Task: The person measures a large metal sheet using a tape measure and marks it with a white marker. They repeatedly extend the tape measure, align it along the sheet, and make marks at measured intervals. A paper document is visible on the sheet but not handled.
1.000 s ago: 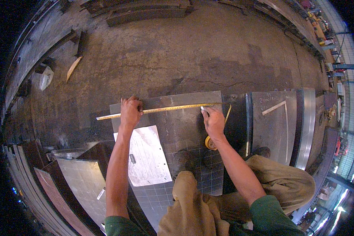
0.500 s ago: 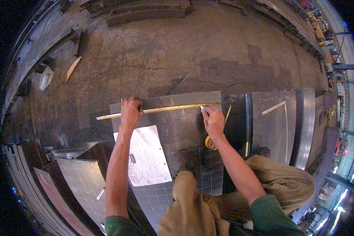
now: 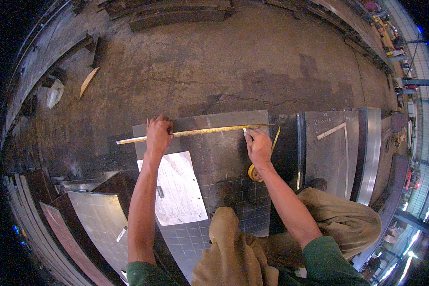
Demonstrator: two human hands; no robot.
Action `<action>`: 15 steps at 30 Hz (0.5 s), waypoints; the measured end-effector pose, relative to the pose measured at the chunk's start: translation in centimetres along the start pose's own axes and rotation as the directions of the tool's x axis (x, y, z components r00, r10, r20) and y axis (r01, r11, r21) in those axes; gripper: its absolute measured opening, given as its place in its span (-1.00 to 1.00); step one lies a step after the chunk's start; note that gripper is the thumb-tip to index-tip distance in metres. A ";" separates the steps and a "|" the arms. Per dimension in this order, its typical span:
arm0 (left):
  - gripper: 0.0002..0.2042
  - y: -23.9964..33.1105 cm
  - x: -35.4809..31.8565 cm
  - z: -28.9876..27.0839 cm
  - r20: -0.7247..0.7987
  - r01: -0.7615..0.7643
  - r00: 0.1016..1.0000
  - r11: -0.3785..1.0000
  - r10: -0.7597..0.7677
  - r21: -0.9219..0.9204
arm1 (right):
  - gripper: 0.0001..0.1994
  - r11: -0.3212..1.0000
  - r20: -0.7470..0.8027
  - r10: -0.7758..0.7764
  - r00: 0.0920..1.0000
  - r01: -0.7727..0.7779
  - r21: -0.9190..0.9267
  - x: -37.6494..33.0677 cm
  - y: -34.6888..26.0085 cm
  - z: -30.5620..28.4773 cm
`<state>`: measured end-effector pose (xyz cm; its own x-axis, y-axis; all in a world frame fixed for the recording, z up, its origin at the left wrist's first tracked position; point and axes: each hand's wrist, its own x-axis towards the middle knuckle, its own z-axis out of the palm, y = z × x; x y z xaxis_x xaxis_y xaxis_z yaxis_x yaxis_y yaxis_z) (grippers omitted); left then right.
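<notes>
A yellow tape measure blade (image 3: 209, 129) lies across the far part of a dark steel plate (image 3: 233, 117) marked with a chalk grid. My left hand (image 3: 159, 135) is closed on the blade near its free end, which sticks out past the plate's left edge. In my right hand (image 3: 259, 147) a short white piece of chalk (image 3: 245, 131) is pinched, its tip by the blade. Beyond that hand the blade bends back toward the round yellow tape case (image 3: 255, 173), partly behind my right wrist. A sheet of paper with a drawing (image 3: 178, 190) lies on the plate beside my left forearm.
At right stand another steel plate with chalk writing (image 3: 326, 152), an L-shaped strip (image 3: 346, 143) on it, and a shiny metal bar (image 3: 371, 152). More plates (image 3: 97, 209) lie at left, one bearing a white marker (image 3: 122, 234). A wood piece (image 3: 88, 82) rests on the floor.
</notes>
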<state>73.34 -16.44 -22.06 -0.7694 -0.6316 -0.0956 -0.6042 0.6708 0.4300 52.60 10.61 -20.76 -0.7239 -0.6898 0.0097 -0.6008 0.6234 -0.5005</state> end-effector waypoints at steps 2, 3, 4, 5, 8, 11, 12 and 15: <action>-0.87 0.2 0.0 0.0 0.004 0.004 1.000 1.000 -0.005 0.007 | -0.82 1.000 -0.008 -0.011 1.000 0.011 -0.011 0.0 0.1 0.1; -0.86 0.2 0.0 0.0 0.005 0.006 1.000 1.000 -0.006 0.007 | -0.82 1.000 -0.010 -0.015 1.000 0.015 -0.018 0.0 0.1 0.1; -0.86 0.2 0.0 0.0 0.005 0.008 1.000 1.000 -0.008 0.009 | -0.83 0.999 -0.010 -0.021 1.000 0.021 -0.024 0.0 0.1 0.2; -0.86 0.2 -0.1 0.0 0.005 0.011 1.000 1.000 -0.011 0.010 | -0.83 0.999 -0.011 -0.027 1.000 0.026 -0.030 0.0 0.1 0.2; -0.85 0.0 -0.1 0.1 -0.009 0.006 1.000 1.000 -0.006 0.018 | -0.84 0.999 -0.038 -0.045 0.998 0.045 -0.010 0.0 0.1 0.4; -0.85 0.1 0.0 0.1 0.005 0.020 1.000 1.000 -0.020 0.012 | -0.84 0.999 -0.054 -0.046 0.998 0.046 0.002 -0.1 0.3 0.6; -0.85 0.1 0.0 0.1 0.016 0.020 1.000 1.000 -0.021 0.009 | -0.84 0.999 -0.047 -0.041 0.998 0.041 -0.003 -0.1 0.3 0.6; -0.86 0.0 0.1 0.0 0.042 0.023 0.999 1.000 -0.023 0.001 | -0.84 1.000 -0.027 -0.025 0.999 0.025 -0.014 -0.1 0.3 0.6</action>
<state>73.23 -16.52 -22.08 -0.7634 -0.6300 -0.1425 -0.6217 0.6569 0.4266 52.64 10.65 -21.46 -0.7172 -0.6954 0.0455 -0.6232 0.6108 -0.4883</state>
